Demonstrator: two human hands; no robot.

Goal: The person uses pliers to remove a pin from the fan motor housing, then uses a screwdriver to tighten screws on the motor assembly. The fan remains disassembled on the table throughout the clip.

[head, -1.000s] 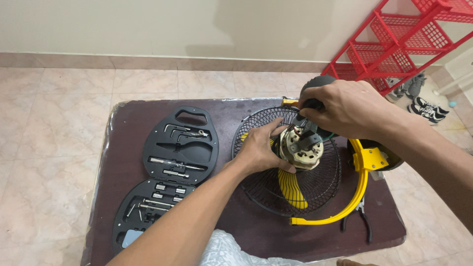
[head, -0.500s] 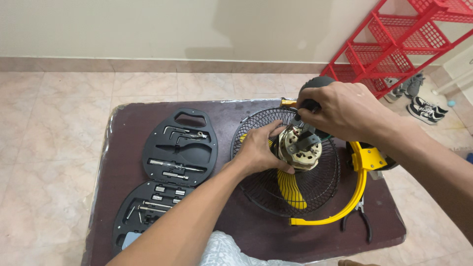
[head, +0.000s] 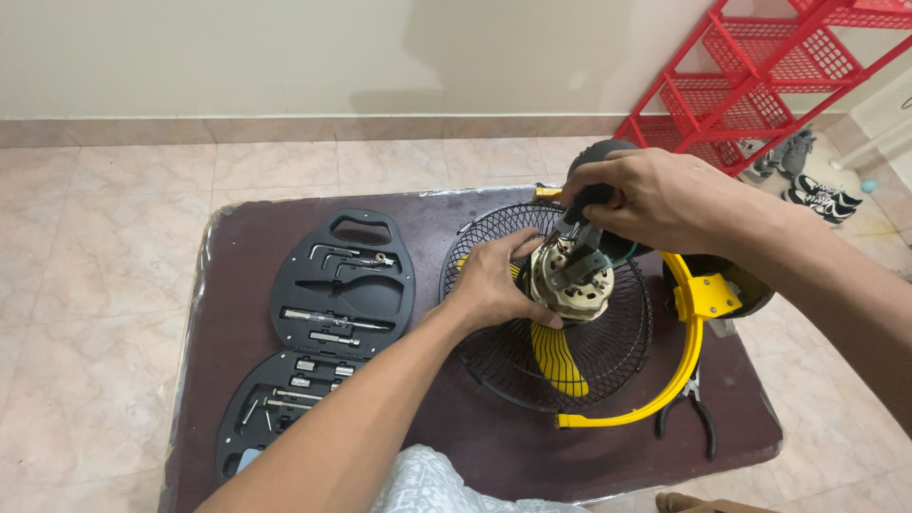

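Head view: left hand [head: 494, 285] cups the fan motor [head: 570, 280] at frame centre, fingers curled round its side. Right hand [head: 655, 199] is clenched on a black-handled tool [head: 594, 166] held down onto the motor. Motor sits over the black grille [head: 532, 361], inside a yellow stand [head: 689, 351]. An open tool case [head: 332, 313] lies left, pliers [head: 698, 418] lower right.

brightness: even, soft indoor light, fairly bright
shadows: broad faint one on the wall [head: 456, 57] at upper centre; soft dark patch under the fan guard [head: 503, 361]
glare: pale sheen on plastic wrap along the table edge [head: 195, 285]
focus: sharp at centre
edges: slight wide-angle bend, forearms stretched at lower frame
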